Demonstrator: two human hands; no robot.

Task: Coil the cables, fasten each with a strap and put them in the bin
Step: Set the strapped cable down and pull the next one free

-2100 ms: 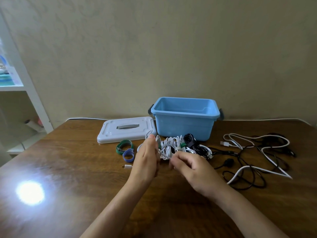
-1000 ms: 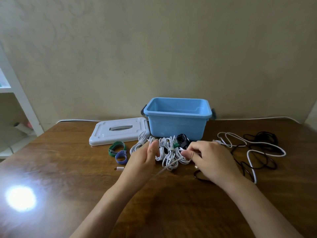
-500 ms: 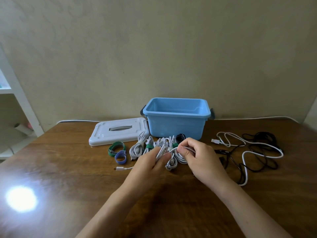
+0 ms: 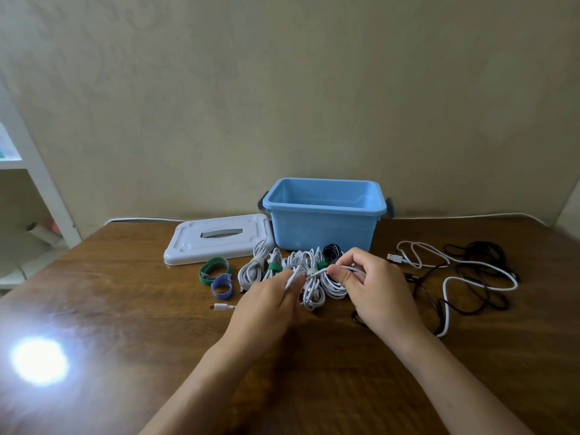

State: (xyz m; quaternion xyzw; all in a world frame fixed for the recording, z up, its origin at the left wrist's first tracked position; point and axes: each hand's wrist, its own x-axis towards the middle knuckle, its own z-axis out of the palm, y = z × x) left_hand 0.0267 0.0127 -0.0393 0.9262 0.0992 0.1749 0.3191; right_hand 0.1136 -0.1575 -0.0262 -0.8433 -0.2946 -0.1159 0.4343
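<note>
Both hands work a thin white cable stretched between them, just in front of the blue bin. My left hand pinches one part of it, and its plug end trails out on the table to the left. My right hand pinches the cable at thumb and forefinger, with a few turns gathered in its fingers. Behind the hands lie several coiled white cables bound with straps, and a coiled black one. A green strap and a purple strap lie loose at the left.
The bin's white lid lies flat to its left. Loose white cable and black cable sprawl over the table at the right. A white shelf unit stands at the far left. A light glare shines on the wooden table.
The hands came together from a wider spread; more white cable has been drawn in toward my right hand, and the loose cable at the right has shifted.
</note>
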